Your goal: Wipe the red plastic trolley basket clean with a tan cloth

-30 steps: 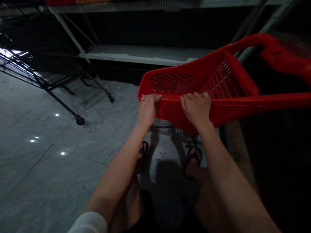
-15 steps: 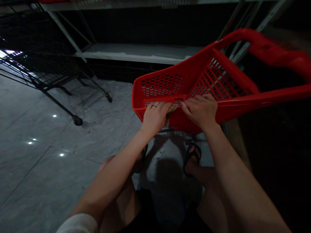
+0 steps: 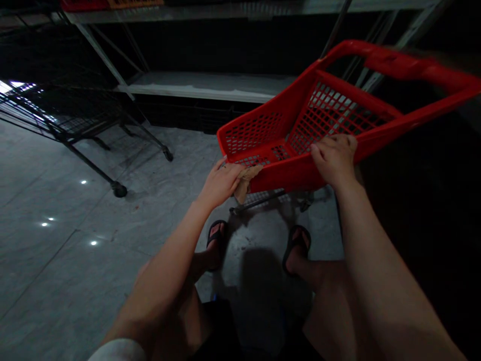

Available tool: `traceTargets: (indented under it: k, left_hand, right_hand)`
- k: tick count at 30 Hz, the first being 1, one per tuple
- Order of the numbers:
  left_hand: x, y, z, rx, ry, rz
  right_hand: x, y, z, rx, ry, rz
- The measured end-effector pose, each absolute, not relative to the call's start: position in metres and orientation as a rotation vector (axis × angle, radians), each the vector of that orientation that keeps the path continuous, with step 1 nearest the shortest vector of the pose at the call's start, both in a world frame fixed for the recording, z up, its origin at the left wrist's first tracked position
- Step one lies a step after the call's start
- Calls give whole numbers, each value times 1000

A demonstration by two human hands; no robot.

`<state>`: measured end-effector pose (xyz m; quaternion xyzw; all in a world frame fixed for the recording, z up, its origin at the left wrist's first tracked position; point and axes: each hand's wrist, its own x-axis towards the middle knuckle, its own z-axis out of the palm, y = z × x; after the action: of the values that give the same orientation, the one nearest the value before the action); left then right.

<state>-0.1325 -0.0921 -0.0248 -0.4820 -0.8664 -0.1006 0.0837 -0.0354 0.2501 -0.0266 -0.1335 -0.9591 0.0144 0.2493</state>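
Observation:
A red plastic shopping cart [image 3: 289, 176] with lattice walls stands in front of me, its handle towards the right. Around the near rim at the cart's left end, my left hand [image 3: 222, 181] presses a crumpled tan cloth [image 3: 247, 181], part of which hangs down outside the wall. My right hand [image 3: 335, 158] is closed over the same rim farther right, its fingertips curled to the inner side. The cart's basket holds nothing that I can make out.
A dark wire cart [image 3: 75, 125] on casters stands at the left. Behind the red cart runs a metal rack with a pale lower shelf [image 3: 195, 86]. My sandalled feet [image 3: 296, 248] are on the grey tiled floor [image 3: 75, 281] below the cart.
Both hands have moved apart along the rim, the left one leftwards and the right one rightwards. The cart's basket end has shifted and turned slightly. More of the cloth shows.

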Motion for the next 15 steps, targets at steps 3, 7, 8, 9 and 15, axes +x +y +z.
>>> traceTargets:
  k: [3, 7, 8, 9, 15]
  left_hand:
    - [-126, -71, -27, -1368, -2616, -300]
    - [-110, -48, -27, -1335, -2624, -297]
    - [-105, -43, -26, -1349, -2621, -297]
    - [-101, -38, -26, -1379, -2608, -300]
    - [-77, -23, -28, -1665, -2361, -408]
  right_hand:
    - [-42, 223, -31, -317, -2621, 19]
    - [-49, 172, -36, -64, -2751, 89]
    - [-50, 166, -36, -21, -2772, 116]
    - [-50, 164, -37, -7, -2781, 143]
    - [-29, 208, -37, -98, -2808, 251]
